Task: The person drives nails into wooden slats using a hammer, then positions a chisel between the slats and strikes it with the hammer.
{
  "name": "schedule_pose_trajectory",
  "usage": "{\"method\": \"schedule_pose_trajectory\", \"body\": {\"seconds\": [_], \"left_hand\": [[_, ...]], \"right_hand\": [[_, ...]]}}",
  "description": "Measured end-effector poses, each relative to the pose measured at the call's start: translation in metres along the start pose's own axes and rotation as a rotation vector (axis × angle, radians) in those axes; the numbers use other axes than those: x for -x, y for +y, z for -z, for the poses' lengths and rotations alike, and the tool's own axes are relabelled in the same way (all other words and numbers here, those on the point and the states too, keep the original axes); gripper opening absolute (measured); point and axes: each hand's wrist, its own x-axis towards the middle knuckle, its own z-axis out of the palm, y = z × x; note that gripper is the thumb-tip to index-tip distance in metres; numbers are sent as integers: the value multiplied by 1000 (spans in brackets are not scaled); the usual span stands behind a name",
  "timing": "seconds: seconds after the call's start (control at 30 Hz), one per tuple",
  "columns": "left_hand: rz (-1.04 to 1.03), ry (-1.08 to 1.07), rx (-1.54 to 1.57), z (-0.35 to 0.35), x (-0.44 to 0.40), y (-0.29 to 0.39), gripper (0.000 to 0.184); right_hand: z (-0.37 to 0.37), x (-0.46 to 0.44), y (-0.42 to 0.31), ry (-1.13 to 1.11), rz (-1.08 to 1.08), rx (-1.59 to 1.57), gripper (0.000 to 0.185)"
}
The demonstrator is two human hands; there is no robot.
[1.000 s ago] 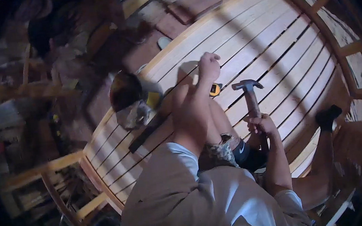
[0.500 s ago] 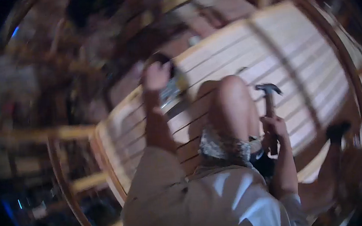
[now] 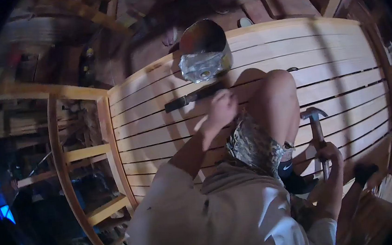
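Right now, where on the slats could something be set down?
Bare slats lie between the hammer and the right-hand frame, and between the left end rail and the dark bar. The middle is crowded: open can, dark bar, left hand, bent knee.

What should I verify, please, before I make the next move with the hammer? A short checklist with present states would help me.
1. Hammer gripped by its handle in the right hand: ok.
2. Left hand apart from the hammer's head: ok.
3. Left hand free of small pieces: cannot tell, its fingers are blurred.
4. Knee well clear of the hammer's head: not ok, they appear close.
5. Metal container apart from the hammer: ok.
6. Container's contents: cannot tell, its inside is dark.
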Motion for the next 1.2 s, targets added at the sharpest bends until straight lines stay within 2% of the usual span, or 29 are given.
{"method": "schedule_pose_trajectory", "body": {"seconds": [0.03,0.07,0.1,0.13,0.2,0.23,0.27,0.3,0.43,0.5,0.63,0.67,0.7,0.73,0.77,0.83,0.87,0.9,0.93,0.97,1.0,1.03,1.1,1.17,1.2], "left_hand": [[29,-41,-126,8,16,-27,10],[35,-68,-150,24,23,-40,13],[157,-195,-352,34,34,-67,17],[182,-183,-373,39,33,-77,17],[4,-105,-663,48,30,-99,21],[28,-86,-672,44,30,-111,21],[173,-149,-629,36,29,-119,24],[312,-213,-579,29,27,-125,26],[404,-226,-667,29,11,-105,28],[412,-507,-613,50,0,-76,28],[453,-463,-475,71,21,-77,25],[366,-426,-377,73,30,-94,23],[310,-433,-302,85,28,-84,23],[418,-464,-189,115,7,-13,29],[189,-392,-129,112,26,-30,34],[527,-564,182,111,27,-8,54],[395,-569,-92,124,2,61,53],[464,-604,-165,121,-21,109,52],[442,-547,-57,119,-20,108,49],[415,-495,51,116,-20,107,47],[321,-354,300,103,-26,108,42],[199,-245,543,90,-39,126,38],[-100,-262,668,74,-87,168,37],[-200,-263,630,38,-132,198,38],[-136,-249,667,16,-147,216,30]], "right_hand": [[1,-3,13,-4,-7,-16,44],[1,-6,26,2,126,246,57],[3,-13,36,4,269,522,71],[3,-21,49,-13,289,544,71],[7,-34,64,-79,421,333,82],[11,-14,35,-238,325,246,86],[13,-16,28,-242,332,271,86],[10,-16,28,-282,354,155,90],[7,-13,27,-254,282,129,87],[8,-14,25,-240,270,142,86],[7,-10,22,-227,261,184,86],[4,-6,24,-227,258,192,85],[2,-2,25,-227,264,218,85],[-3,8,34,-221,252,235,86],[-7,12,38,-216,247,278,86],[-16,24,52,-194,217,350,86],[-18,28,58,-179,207,387,86],[-19,28,66,-161,195,449,87],[-19,41,54,-143,201,531,87],[-14,63,48,-43,14,685,63],[-11,57,66,-43,30,695,47],[-6,62,65,-107,-132,629,46],[-10,98,77,223,-39,520,31],[-19,126,75,342,-28,388,27],[-28,140,76,413,22,356,30]]}}
